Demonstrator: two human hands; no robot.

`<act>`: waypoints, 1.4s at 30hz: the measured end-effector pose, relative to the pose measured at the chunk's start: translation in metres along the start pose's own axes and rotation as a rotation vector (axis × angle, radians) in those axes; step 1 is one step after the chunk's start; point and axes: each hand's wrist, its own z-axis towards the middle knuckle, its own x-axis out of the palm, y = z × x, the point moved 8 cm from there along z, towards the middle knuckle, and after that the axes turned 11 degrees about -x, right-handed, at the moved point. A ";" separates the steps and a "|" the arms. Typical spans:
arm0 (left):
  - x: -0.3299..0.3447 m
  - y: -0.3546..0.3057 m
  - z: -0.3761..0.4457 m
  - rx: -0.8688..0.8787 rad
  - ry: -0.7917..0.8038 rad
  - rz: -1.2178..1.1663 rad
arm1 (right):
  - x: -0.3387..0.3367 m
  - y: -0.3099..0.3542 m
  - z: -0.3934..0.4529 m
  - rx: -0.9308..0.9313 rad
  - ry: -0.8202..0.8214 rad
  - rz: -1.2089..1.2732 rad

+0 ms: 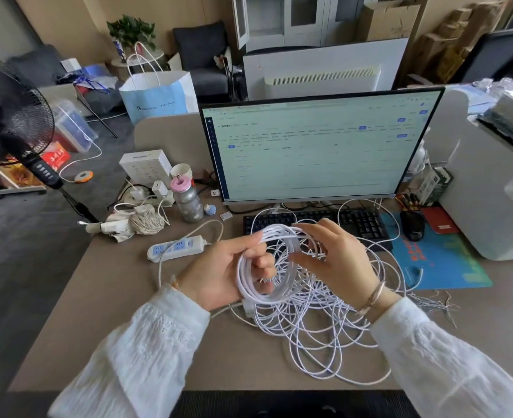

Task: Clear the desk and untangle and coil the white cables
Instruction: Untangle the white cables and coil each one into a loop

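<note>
Left hand (219, 273) holds the coil (267, 267) of white cable above the desk (104, 312); grip closed round the coil's left side, thumb over the top strands, fingers through the middle. Coil stands roughly upright, its ring facing the person, strands running from top near the keyboard (354, 221) down toward the wrist. Right hand (339, 260) sits just right of the coil, fingers loosely spread, tips touching the strands on the ring's right edge; cannot tell if it pinches one. Loose tangle (318, 330) lies on the desk directly below and to the right of the coil, nearer the right hand. Judgement: next wrap feeds from lower right up over the ring, so the right hand should lead the slack, left only steadies. Power strip (175, 247) lies left, apart.
</note>
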 end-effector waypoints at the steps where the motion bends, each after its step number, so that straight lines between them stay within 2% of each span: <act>1: 0.000 0.003 0.001 -0.006 0.027 -0.057 | -0.001 0.000 -0.002 -0.012 -0.035 -0.022; 4: 0.003 0.005 0.001 -0.018 0.117 -0.137 | 0.004 0.001 -0.006 -0.021 -0.045 -0.040; 7: -0.004 0.006 0.000 -0.022 0.091 -0.138 | 0.009 0.005 -0.010 -0.010 -0.064 -0.031; 14: -0.013 0.018 -0.008 -0.136 0.058 -0.089 | 0.014 -0.011 -0.014 0.200 -0.006 0.308; 19: -0.012 0.023 -0.007 -0.167 -0.014 -0.008 | 0.005 -0.018 -0.007 0.179 -0.025 0.236; 23: -0.010 0.019 -0.008 -0.148 -0.011 -0.024 | 0.000 -0.031 -0.007 0.209 -0.076 0.180; 26: -0.012 0.018 -0.008 -0.137 -0.049 0.004 | 0.002 -0.034 -0.010 0.212 -0.041 0.170; 27: -0.013 0.017 -0.008 -0.128 -0.058 0.028 | 0.004 -0.036 -0.011 0.241 -0.011 0.218; 29: -0.012 0.014 -0.007 -0.104 -0.062 0.077 | 0.015 -0.037 -0.015 0.351 0.113 0.469; 31: -0.011 0.011 -0.007 -0.100 -0.019 0.070 | 0.033 -0.028 -0.021 0.406 0.342 0.719; 33: -0.003 0.012 -0.004 -0.111 0.130 0.001 | 0.049 -0.016 -0.025 0.397 0.523 0.841; 34: 0.003 0.012 -0.004 -0.111 0.223 -0.046 | 0.056 -0.008 -0.026 0.387 0.559 0.916; 36: 0.010 0.011 -0.001 -0.090 0.355 -0.136 | 0.063 0.006 -0.023 0.357 0.531 1.112; 38: 0.008 0.009 0.001 -0.046 0.381 -0.174 | 0.064 0.015 -0.019 0.368 0.453 1.380; 41: -0.002 0.008 0.001 0.019 0.257 -0.120 | 0.062 0.024 -0.018 0.454 0.362 1.785; 42: -0.005 0.008 0.001 0.032 0.203 -0.099 | 0.061 0.024 -0.019 0.507 0.328 1.839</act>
